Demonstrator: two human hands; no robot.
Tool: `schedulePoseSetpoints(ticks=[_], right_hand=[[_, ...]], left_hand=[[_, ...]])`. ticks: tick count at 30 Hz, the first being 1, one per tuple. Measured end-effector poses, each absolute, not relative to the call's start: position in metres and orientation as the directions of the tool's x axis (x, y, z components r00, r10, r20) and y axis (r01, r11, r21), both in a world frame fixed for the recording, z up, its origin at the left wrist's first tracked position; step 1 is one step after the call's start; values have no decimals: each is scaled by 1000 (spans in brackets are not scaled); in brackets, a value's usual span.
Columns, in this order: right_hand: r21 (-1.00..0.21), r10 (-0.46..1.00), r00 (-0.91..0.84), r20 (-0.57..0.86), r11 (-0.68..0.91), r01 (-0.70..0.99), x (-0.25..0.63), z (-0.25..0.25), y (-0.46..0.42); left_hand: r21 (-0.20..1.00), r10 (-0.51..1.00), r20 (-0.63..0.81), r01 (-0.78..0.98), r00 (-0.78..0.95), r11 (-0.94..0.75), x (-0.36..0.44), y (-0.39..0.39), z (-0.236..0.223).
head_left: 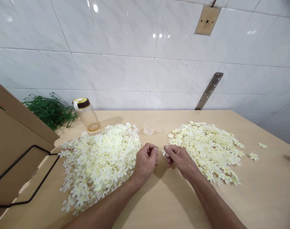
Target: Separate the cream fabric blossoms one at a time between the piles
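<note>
Cream-white artificial flowers [104, 159] heap at L, more in R pile [207, 146]; 1 single flower [163, 153] at R hand's [179, 158] tips, prob pinched. L hand [146, 160]: thumb & index meet, contents can't tell. Risk: L forearm [111, 203] brushing heap drags flowers; a knock tips clear cup [148, 128]. No legible brand/label on bottle [89, 116].

No readable text, labels, brands, numbers or signs anywhere.
</note>
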State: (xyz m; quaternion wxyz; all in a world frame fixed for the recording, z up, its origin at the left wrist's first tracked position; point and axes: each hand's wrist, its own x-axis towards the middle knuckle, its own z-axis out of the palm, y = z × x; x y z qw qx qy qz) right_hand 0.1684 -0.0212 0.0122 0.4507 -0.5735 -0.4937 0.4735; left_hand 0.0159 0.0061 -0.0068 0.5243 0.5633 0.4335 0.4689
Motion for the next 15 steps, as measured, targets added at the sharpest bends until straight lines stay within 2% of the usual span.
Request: schedulePoseSetpoints(ticks=[8, 15], right_hand=[[-988, 997, 18, -79, -80, 131, 168, 15, -21], [-947, 993, 65, -94, -109, 301, 170, 12, -22]], left_hand=[[998, 979, 67, 2, 194, -69, 15, 3, -3], [998, 977, 55, -15, 207, -53, 16, 1, -5]])
